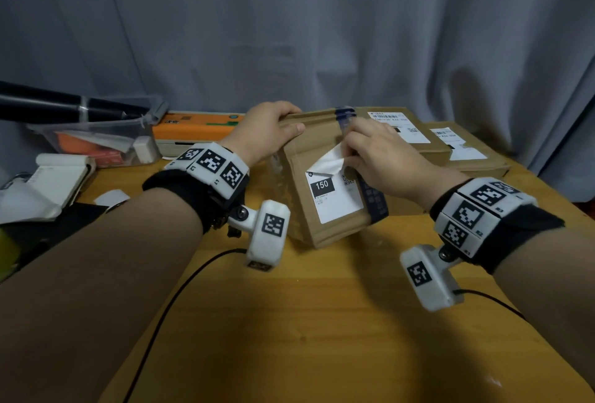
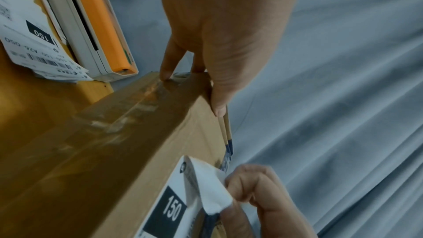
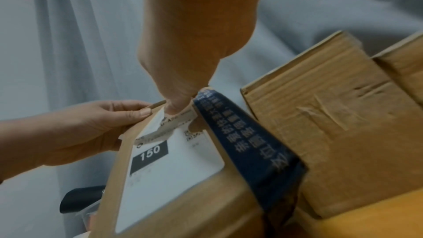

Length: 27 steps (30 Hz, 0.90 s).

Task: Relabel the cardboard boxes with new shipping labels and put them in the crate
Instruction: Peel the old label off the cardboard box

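Grey curtain behind surface; box [image 1: 325, 177] tilted mid-surface, old label [image 1: 333, 191] part-peeled. Left wrist: left hand [image 2: 217, 46] clamps box's top edge. Right wrist: right hand [image 3: 190, 64] pinches label's corner. Step: stripping; next, steady peel.

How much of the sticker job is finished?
Not much looks finished. The right hand is peeling the old label off a tilted cardboard box that the left hand grips by its top edge. Two more boxes behind it wear labels; whether old or new is unclear. No new label is on this box, and none is in a crate.
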Each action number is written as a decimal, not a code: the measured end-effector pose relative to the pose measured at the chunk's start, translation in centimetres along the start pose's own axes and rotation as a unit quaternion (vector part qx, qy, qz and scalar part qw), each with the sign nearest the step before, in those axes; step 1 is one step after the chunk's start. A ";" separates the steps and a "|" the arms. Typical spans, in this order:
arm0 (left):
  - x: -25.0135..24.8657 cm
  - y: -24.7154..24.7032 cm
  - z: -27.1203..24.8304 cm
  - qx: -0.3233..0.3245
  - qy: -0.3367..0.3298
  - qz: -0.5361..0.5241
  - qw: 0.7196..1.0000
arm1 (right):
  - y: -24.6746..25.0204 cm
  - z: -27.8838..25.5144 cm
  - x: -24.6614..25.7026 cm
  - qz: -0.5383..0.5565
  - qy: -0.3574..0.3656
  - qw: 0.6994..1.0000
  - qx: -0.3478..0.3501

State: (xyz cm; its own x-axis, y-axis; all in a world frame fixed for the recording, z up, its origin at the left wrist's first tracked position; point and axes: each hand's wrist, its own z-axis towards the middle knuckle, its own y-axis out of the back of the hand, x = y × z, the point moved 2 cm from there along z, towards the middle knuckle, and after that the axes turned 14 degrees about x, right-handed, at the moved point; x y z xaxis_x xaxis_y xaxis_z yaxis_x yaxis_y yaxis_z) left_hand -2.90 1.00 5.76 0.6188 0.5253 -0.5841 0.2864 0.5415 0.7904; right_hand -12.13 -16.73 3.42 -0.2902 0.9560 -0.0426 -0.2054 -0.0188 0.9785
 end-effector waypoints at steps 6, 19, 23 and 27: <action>-0.6 -0.6 -0.2 0.001 -0.007 0.009 1.000 | 0.0 -0.8 -0.6 0.162 -0.036 0.985 -0.050; 0.0 -1.1 -0.5 0.039 0.063 0.039 0.996 | 0.3 -0.6 -0.6 0.090 -0.041 0.994 -0.035; 0.1 -1.0 0.1 0.053 0.074 0.033 0.995 | 0.4 -0.9 -0.9 0.100 -0.036 0.993 -0.050; 0.5 -0.5 0.2 0.059 0.085 0.018 0.994 | 0.2 -1.1 -1.5 0.111 -0.038 0.992 -0.052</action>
State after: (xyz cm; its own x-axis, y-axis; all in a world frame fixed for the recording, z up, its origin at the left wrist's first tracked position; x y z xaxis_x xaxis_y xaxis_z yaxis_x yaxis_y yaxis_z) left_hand -2.60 0.80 5.10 0.5004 0.6519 -0.5697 0.3555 0.4453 0.8218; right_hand -12.79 -18.50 3.48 -0.2693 0.9439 0.1912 -0.2409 -0.2582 0.9356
